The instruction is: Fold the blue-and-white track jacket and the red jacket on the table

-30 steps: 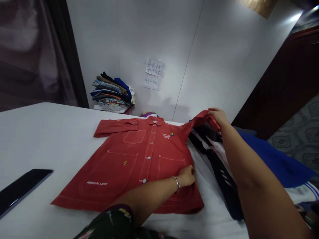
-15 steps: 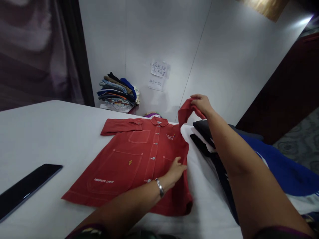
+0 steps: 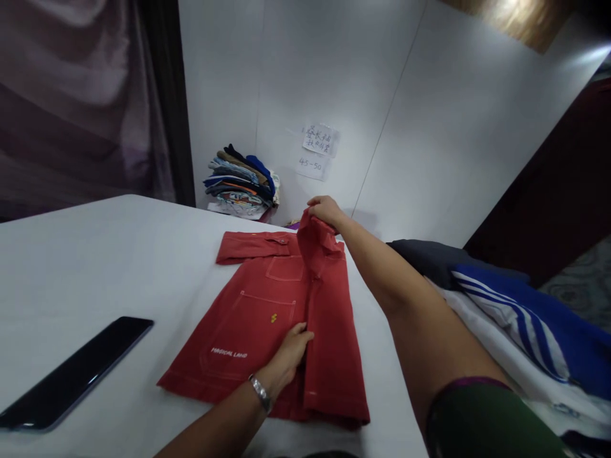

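The shirt (image 3: 334,343) lay on the table (image 3: 109,267), with a phone (image 3: 79,375) to its left and a heap of garments (image 3: 548,318) to its right. Behind it, a stack of clothes (image 3: 241,181) stood before the wall (image 3: 305,70). On the wall, paper notes (image 3: 317,140) hung right of the stack; a curtain (image 3: 71,95) hung left.

Jacket (image 3: 255,312): plain red
Stitching (image 3: 268,295): white, on the red pockets
Lettering (image 3: 229,353): white
Motif (image 3: 273,318): small, yellow
Desk (image 3: 95,273): plain white
Phone (image 3: 83,369): black screen, greyish-blue edge
Bracelet (image 3: 261,392): silver
Right sleeve (image 3: 482,420): dark green, purple edging
Clothes stack (image 3: 241,181): black, brown, light blue, navy, grey, bit of orange
Blue garment (image 3: 580,343): bright blue, blue-and-white stripes
Folded garment (image 3: 429,256): dark grey
Wall (image 3: 329,70): pale grey
Notes (image 3: 317,140): white, dark handwriting
Curtain (image 3: 76,95): dull mauve, darker bands
Door (image 3: 548,203): dark reddish brown
Floor (image 3: 585,280): grey, swirly pattern
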`<state>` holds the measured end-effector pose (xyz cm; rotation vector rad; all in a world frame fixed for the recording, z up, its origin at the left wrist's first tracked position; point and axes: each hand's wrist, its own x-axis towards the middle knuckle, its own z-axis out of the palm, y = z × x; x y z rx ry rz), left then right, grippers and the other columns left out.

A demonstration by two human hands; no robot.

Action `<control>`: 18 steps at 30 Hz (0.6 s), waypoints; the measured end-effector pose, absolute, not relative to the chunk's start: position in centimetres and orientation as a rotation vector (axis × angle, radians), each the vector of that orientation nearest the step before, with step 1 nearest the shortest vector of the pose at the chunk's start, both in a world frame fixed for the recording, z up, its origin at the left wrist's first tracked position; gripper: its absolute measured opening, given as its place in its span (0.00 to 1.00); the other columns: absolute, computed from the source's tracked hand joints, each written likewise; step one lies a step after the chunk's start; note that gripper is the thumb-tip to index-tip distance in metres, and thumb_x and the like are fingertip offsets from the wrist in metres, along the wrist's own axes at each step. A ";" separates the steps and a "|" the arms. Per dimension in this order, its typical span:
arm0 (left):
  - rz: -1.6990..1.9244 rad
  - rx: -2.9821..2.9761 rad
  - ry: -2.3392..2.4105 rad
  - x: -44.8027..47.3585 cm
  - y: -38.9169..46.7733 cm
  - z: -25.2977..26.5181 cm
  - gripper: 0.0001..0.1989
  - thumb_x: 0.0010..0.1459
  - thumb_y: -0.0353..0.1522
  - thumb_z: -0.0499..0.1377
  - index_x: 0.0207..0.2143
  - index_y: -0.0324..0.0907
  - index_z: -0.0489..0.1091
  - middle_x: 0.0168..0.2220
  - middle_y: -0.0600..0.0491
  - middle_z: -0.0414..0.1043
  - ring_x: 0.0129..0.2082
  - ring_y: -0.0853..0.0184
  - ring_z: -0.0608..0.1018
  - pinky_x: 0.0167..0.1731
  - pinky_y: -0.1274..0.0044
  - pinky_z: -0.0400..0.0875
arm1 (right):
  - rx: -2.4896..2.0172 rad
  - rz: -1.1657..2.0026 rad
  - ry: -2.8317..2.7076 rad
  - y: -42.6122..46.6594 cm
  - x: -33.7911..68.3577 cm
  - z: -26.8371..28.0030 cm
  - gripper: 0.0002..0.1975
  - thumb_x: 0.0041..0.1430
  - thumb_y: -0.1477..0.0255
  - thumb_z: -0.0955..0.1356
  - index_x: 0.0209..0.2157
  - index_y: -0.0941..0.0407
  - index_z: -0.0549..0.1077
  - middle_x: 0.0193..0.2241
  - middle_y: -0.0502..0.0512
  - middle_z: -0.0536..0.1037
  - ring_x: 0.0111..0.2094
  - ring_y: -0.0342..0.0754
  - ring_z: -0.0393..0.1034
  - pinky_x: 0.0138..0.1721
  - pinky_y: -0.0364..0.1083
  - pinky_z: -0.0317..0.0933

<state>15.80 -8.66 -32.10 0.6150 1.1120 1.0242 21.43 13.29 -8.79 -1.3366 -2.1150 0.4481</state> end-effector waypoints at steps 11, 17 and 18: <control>1.069 0.767 1.166 16.0 -8.2 -33.1 0.18 0.52 0.27 0.54 0.47 0.36 0.63 0.38 0.45 0.74 0.35 0.66 0.77 0.38 0.75 0.69 | -1.401 0.659 -1.948 9.8 24.5 -8.7 0.14 0.45 0.74 0.69 0.37 0.60 0.76 0.32 0.55 0.77 0.33 0.46 0.69 0.38 0.44 0.63; 1.093 1.060 1.401 15.3 -7.7 -34.0 0.24 0.52 0.32 0.57 0.52 0.36 0.63 0.40 0.45 0.73 0.38 0.64 0.76 0.40 0.74 0.69 | -1.281 0.995 -1.691 4.0 29.0 -12.9 0.13 0.50 0.67 0.68 0.35 0.60 0.74 0.29 0.54 0.74 0.29 0.43 0.67 0.27 0.39 0.60; 1.110 1.151 1.460 15.0 -7.7 -33.8 0.23 0.51 0.33 0.57 0.51 0.37 0.65 0.41 0.45 0.73 0.40 0.63 0.75 0.42 0.73 0.68 | -1.254 1.102 -1.631 2.5 29.6 -15.0 0.15 0.51 0.64 0.67 0.36 0.60 0.74 0.30 0.54 0.74 0.30 0.43 0.66 0.25 0.38 0.59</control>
